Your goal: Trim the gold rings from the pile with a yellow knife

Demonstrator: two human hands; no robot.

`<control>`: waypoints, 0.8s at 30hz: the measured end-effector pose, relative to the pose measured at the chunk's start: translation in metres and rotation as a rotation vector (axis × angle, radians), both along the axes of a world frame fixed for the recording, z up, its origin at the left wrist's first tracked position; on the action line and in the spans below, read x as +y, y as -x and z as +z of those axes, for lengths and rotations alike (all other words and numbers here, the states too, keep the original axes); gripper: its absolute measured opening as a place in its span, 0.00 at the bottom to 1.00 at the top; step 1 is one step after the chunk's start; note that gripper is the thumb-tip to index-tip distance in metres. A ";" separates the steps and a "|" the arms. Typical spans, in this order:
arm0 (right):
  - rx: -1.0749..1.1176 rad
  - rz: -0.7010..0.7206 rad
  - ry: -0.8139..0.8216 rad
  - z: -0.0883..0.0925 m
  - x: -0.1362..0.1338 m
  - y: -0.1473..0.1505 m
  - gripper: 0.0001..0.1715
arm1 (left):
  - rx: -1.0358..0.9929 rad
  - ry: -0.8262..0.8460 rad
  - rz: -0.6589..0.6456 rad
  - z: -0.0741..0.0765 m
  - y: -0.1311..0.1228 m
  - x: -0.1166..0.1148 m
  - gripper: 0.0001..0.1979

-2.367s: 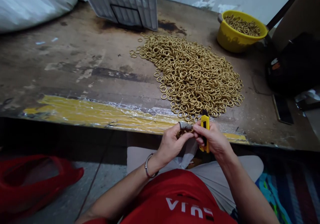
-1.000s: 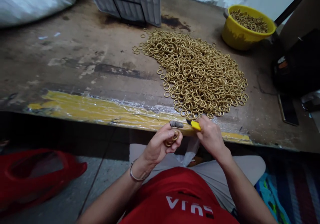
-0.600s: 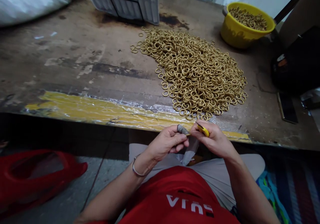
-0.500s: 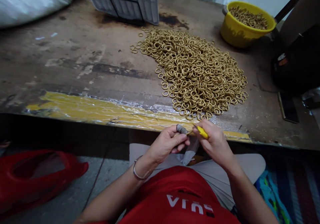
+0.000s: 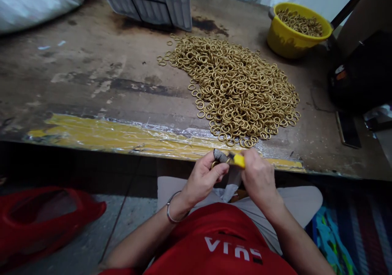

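Note:
My left hand (image 5: pixel 203 177) is closed, pinching a brass-coloured ring (image 5: pixel 215 164) between thumb and forefinger. Grey wrapping (image 5: pixel 220 155) covers the tip of that forefinger. My right hand (image 5: pixel 259 177) is closed around a small yellow-handled tool (image 5: pixel 238 160), whose dark end points at the ring. The kind of tool cannot be made out, though it resembles a small knife. Both hands are in front of the table's taped edge, above my lap. Just beyond them lies a large pile of brass-coloured rings (image 5: pixel 239 91).
A yellow tub (image 5: pixel 286 42) at the back right holds more rings. A grey ribbed plastic crate (image 5: pixel 153 5) stands at the back. A phone (image 5: pixel 348 130) and a black object (image 5: pixel 361 74) lie to the right. A white sack (image 5: pixel 39 5) sits back left; a red plastic item (image 5: pixel 88 209) is below left.
My right hand has turned, so the tool's yellow handle now points left with its dark end by the left fingers. The ring in my left hand shows more. The view has shifted slightly.

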State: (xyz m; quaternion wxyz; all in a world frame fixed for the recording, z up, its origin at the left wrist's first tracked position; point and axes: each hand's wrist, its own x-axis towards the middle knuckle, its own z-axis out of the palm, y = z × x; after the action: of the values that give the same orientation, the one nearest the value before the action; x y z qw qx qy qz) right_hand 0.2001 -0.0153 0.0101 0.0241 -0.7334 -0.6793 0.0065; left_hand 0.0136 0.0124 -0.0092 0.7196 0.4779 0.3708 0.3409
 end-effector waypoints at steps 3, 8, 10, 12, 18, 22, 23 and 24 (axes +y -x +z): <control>-0.046 -0.168 0.028 0.004 0.009 -0.013 0.10 | 0.028 -0.051 -0.111 0.006 0.014 -0.006 0.11; 0.095 0.094 0.055 0.004 0.025 0.004 0.18 | -0.216 0.234 -0.111 0.000 0.015 0.001 0.20; 0.057 0.125 0.121 -0.001 0.034 0.013 0.16 | -0.246 0.279 -0.054 -0.003 0.013 0.007 0.19; 0.045 0.131 0.153 -0.006 0.041 0.015 0.15 | -0.275 0.312 -0.019 -0.006 0.013 0.013 0.16; 0.622 0.328 0.114 0.000 0.040 -0.006 0.12 | -0.073 0.183 0.067 -0.011 0.013 0.018 0.16; 0.971 0.405 0.288 0.012 0.035 -0.012 0.16 | -0.004 0.172 -0.038 -0.012 0.006 0.021 0.18; 1.000 0.392 0.311 0.014 0.034 -0.012 0.16 | -0.024 0.208 -0.078 -0.012 0.005 0.021 0.19; 1.012 0.377 0.317 0.014 0.032 -0.011 0.16 | -0.051 0.251 -0.106 -0.011 0.003 0.022 0.19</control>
State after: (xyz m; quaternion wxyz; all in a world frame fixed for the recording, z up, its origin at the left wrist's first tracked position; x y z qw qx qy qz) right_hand 0.2108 0.0171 0.0245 0.2346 -0.4995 -0.6932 0.4637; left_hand 0.0104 0.0340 -0.0206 0.8001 0.3941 0.3663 0.2652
